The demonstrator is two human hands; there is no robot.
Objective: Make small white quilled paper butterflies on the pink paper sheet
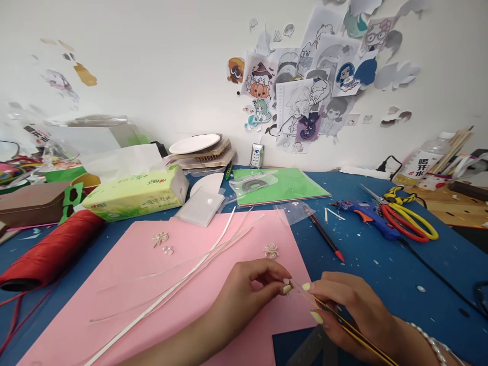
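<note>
Hands, two, bare. Left hand [253,285]: thumb and forefinger pinched on a thin pale piece [299,290], blurred, above the pink sheet [125,259]. Right hand [354,302]: fingers curled round a slim yellow-and-black tool [358,333], near the left fingertips. White strips [163,298]: several, lying across the pink sheet. Coiled ornament [271,250]: one, beyond the left hand. Glue gun [360,214]: blue, on the blue tabletop [385,284].

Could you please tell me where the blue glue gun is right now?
In the head view, the blue glue gun lies toward the right on the blue table, beyond the right hand and beside the scissors.
</note>
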